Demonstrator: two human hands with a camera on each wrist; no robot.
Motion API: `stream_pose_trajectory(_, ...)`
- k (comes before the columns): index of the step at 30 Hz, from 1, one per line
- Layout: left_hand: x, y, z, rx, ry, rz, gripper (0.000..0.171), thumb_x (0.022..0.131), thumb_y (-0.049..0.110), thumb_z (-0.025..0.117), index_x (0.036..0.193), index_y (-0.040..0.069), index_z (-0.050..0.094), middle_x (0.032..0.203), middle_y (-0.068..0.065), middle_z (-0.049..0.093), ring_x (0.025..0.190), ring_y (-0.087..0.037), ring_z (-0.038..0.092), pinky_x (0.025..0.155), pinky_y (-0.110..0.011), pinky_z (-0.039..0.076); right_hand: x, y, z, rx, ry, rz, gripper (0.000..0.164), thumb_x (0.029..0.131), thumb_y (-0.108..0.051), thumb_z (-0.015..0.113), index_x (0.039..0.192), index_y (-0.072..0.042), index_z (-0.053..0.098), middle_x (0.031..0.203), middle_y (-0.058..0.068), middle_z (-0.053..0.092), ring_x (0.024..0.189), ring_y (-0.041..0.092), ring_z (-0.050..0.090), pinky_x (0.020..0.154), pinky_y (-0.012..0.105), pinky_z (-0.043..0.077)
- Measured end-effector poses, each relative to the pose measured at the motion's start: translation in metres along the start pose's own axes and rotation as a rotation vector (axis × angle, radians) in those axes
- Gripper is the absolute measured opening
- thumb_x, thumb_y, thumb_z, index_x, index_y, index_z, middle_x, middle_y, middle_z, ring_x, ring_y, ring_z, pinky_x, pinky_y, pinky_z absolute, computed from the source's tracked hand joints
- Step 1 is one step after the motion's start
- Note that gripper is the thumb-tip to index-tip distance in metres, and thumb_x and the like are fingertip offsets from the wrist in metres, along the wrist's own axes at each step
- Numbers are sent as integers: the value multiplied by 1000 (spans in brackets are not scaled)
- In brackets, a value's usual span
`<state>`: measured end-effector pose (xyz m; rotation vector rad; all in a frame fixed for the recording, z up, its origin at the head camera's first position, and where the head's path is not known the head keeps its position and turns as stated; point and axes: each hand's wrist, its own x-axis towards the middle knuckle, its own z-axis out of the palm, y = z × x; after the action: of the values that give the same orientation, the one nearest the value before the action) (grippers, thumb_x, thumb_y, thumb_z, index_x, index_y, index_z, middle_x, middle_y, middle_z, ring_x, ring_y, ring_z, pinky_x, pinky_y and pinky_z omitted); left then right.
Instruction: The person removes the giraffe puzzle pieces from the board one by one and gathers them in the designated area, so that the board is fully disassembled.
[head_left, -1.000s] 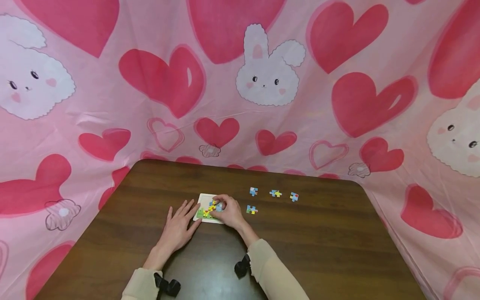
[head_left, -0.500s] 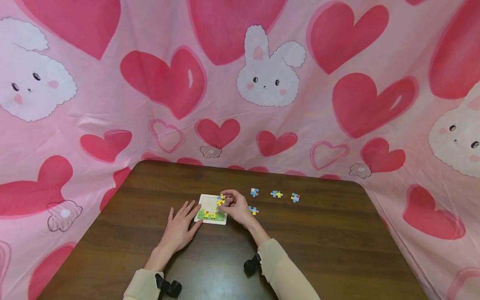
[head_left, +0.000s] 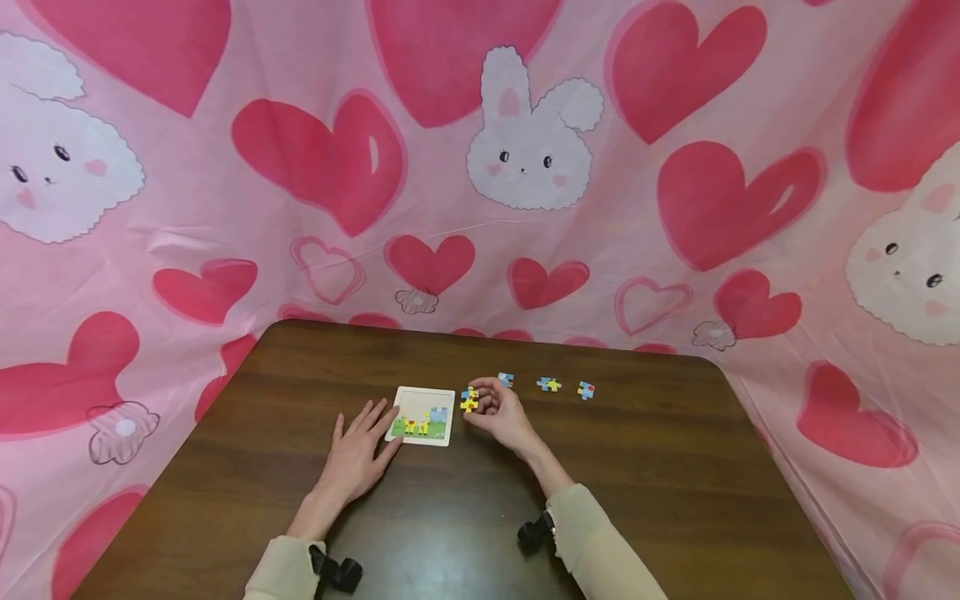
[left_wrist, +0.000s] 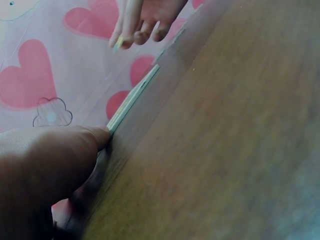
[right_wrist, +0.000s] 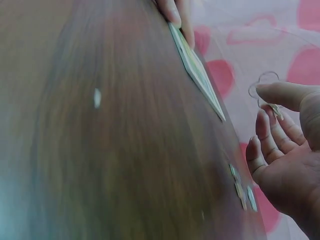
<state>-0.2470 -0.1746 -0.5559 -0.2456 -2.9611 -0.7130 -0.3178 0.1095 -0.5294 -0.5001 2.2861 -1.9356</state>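
Note:
A small square puzzle tray [head_left: 412, 403] with a pale rim lies on the table, its lower part filled with green, yellow and light-blue picture pieces and its upper part bare. My left hand [head_left: 356, 454] rests along the tray's left side, fingers extended; in the left wrist view the thumb [left_wrist: 75, 145] touches the tray's edge. Just right of the tray, my right hand [head_left: 508, 421] pinches a yellow-and-blue jigsaw piece [head_left: 469, 400] between thumb and fingers, held above the table. The right wrist view shows this piece [right_wrist: 276, 111] edge-on at the fingertips.
Beyond my right hand lie loose jigsaw pieces: one [head_left: 506, 380] partly behind the fingers, a blue-and-yellow one [head_left: 550, 384] and one with a red spot [head_left: 587, 390]. The brown table [head_left: 645, 483] meets a pink heart-patterned cloth [head_left: 442, 192] at the back.
My right hand has lifted the yellow-and-blue jigsaw piece out of the tray and carried it right, past the rim. It now covers a loose piece seen earlier. My left hand has stayed put.

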Motion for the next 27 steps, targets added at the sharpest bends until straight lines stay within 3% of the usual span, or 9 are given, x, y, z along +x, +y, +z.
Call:
stream_pose_trajectory(6, 1, -1, 0, -2, -2, -3, 63, 109, 36, 68, 164, 11, 52, 175, -22, 43, 167, -47, 33, 130, -83, 11, -12, 0, -22, -31, 15, 24, 53, 92, 13, 78, 140, 9, 58, 114, 30, 65, 85, 7, 57, 74, 17, 47)
stream_pose_trajectory(27, 1, 2, 1, 3, -7, 0, 63, 109, 36, 68, 164, 11, 52, 174, -22, 43, 166, -47, 33, 130, -83, 12, -46, 20, -98, -244, 92, 56, 52, 85, 18, 80, 130, 11, 55, 106, 25, 63, 88, 13, 53, 77, 19, 46)
